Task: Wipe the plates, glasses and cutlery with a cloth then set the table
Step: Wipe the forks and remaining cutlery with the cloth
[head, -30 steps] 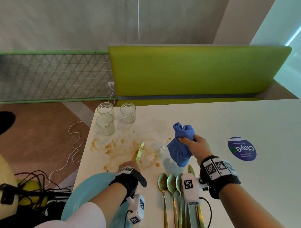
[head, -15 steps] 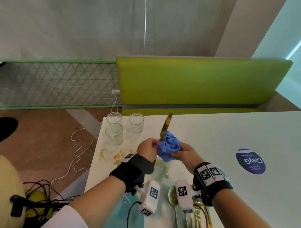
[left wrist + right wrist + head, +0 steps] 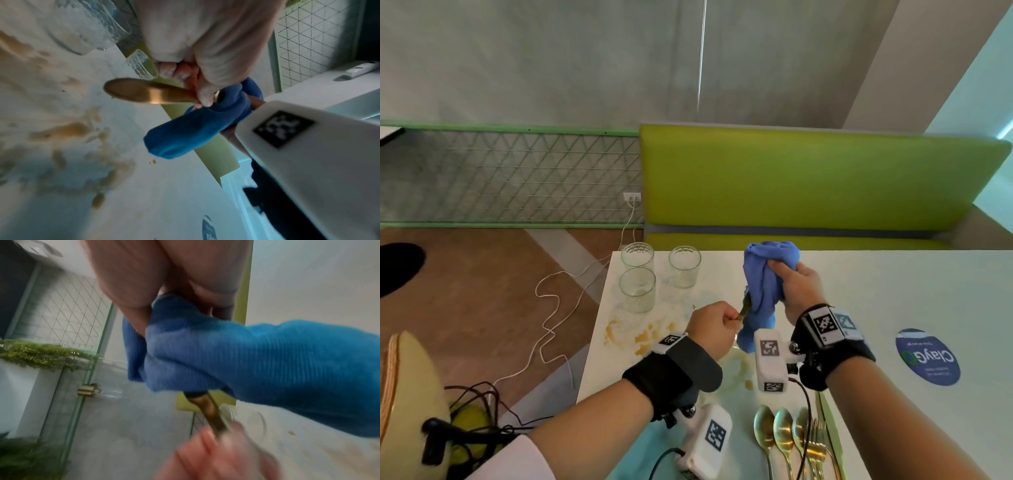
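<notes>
My left hand (image 3: pixel 722 322) grips the handle of a gold knife (image 3: pixel 744 308), held up over the white table (image 3: pixel 893 291). In the left wrist view the knife's rounded handle end (image 3: pixel 144 94) sticks out below my fist (image 3: pixel 205 48). My right hand (image 3: pixel 791 279) squeezes a blue cloth (image 3: pixel 765 284) wrapped round the blade, which is hidden inside it. The right wrist view shows the cloth (image 3: pixel 246 361) bunched over the knife (image 3: pixel 211 408). Three glasses (image 3: pixel 637 289) stand at the far left corner. Gold spoons (image 3: pixel 774 428) and forks (image 3: pixel 816 445) lie near me, beside a teal plate (image 3: pixel 640 452).
Brown stains (image 3: pixel 643 337) are smeared over the table's left part, between the glasses and the plate. A round blue sticker (image 3: pixel 928 356) sits at the right. A green bench (image 3: pixel 808 178) runs behind the table. Cables (image 3: pixel 551 308) trail on the floor at the left.
My left hand lifted the knife off the stained table and stood it up. The right hand brought the cloth onto the blade and slid it upward, so it now covers the tip.
</notes>
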Tool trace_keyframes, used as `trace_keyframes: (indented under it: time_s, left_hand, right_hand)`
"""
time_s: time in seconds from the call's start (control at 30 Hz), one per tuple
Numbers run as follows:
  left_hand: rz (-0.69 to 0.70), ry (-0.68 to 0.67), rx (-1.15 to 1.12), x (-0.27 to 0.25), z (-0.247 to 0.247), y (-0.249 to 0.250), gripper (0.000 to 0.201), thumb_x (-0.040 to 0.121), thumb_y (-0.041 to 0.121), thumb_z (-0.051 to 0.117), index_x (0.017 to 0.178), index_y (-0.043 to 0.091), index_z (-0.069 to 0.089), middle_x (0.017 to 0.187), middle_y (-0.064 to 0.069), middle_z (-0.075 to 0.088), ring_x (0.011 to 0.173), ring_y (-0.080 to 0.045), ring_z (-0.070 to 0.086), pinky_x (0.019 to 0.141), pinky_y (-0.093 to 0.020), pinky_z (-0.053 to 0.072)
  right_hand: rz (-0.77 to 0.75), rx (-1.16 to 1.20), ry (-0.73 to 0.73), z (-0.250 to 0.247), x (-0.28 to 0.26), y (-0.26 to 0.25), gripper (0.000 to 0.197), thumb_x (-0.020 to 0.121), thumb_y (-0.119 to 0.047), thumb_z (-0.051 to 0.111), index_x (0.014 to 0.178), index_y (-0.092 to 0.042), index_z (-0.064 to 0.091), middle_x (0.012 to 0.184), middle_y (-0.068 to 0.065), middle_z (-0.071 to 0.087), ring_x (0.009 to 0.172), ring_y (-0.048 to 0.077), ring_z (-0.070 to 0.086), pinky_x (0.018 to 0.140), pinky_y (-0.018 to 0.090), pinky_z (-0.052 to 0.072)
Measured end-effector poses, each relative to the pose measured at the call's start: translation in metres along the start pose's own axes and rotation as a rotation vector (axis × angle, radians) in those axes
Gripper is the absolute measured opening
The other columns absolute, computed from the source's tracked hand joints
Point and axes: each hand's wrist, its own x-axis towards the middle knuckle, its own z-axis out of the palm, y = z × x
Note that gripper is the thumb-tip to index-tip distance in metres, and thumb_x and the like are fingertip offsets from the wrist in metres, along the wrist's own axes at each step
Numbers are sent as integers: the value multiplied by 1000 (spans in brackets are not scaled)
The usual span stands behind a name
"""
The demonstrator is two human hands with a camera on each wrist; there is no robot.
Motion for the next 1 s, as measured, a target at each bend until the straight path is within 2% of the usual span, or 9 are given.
trace_keyframes:
  time_s: [0.17, 0.23, 0.37, 0.5, 0.6, 0.7, 0.77, 0.9, 1.0]
  left_hand:
    - [38, -8, 55, 10, -14, 4, 29, 89, 21, 45, 101, -2, 60, 105, -25, 63, 100, -38, 58, 69, -33, 38]
    - [52, -7, -9, 10, -15, 1, 21, 92, 17, 47, 97, 0, 60, 102, -23, 64, 97, -37, 57, 65, -27, 32]
    - [14, -60, -191, 4, -8, -13, 24, 95, 24, 48, 93, 7, 66, 101, -16, 70, 93, -27, 59, 78, -26, 37]
    - [-42, -67, -277, 0, -2, -25, 35, 96, 15, 47, 66, 27, 60, 69, 9, 66, 87, -13, 59, 86, -23, 41]
    - [-46, -45, -313, 1, -4, -18, 40, 94, 12, 48, 58, 25, 58, 55, 11, 62, 78, -17, 57, 77, -23, 42]
    - [-72, -53, -292, 2, -2, -13, 42, 90, 6, 48, 52, 22, 54, 64, -5, 57, 69, -22, 50, 71, -26, 43]
    - [-83, -56, -309, 2, 0, -15, 44, 89, 4, 49, 50, 24, 58, 74, -12, 59, 76, -24, 52, 80, -33, 47]
    - [-93, -88, -255, 3, 10, -16, 22, 90, 7, 52, 86, -1, 72, 100, -24, 67, 93, -34, 58, 76, -26, 40]
    - [-67, -70, -232, 2, 16, -17, 23, 92, 8, 50, 95, -1, 71, 105, -23, 67, 104, -33, 60, 76, -21, 37]
  right_hand:
    - [-14, -181, -234, 18, -25, 15, 11, 83, 0, 62, 93, 4, 63, 88, 18, 64, 82, 27, 60, 79, 41, 51]
    - [-57, -163, -216, 16, -21, 9, 10, 84, 1, 60, 93, -1, 63, 86, 14, 64, 78, 25, 61, 74, 33, 52]
    - [-70, 4, -88, 5, -2, -10, 10, 85, 4, 57, 84, -5, 61, 66, 2, 65, 62, 14, 63, 55, 20, 53]
    - [-41, -3, -107, 1, -1, -7, 8, 86, -1, 58, 82, -7, 62, 80, 15, 63, 79, 30, 63, 80, 42, 52]
    - [-17, -86, -169, 7, -16, 10, 8, 86, -3, 58, 94, -3, 62, 80, 12, 64, 80, 28, 61, 81, 42, 50]
    - [-9, -172, -257, 11, -29, 24, 12, 88, -3, 57, 100, -4, 59, 92, 16, 64, 88, 29, 61, 87, 42, 50]
    - [-13, -235, -307, 10, -32, 28, 12, 89, -5, 55, 100, -6, 60, 96, 16, 63, 91, 27, 60, 90, 42, 49]
    - [-52, -433, -367, 3, -32, 27, 6, 90, -14, 57, 93, -11, 61, 93, 12, 64, 89, 25, 59, 89, 40, 49]
    - [-29, -459, -368, -4, -33, 25, 12, 89, -19, 59, 94, -8, 63, 93, 15, 65, 87, 26, 60, 87, 40, 50]
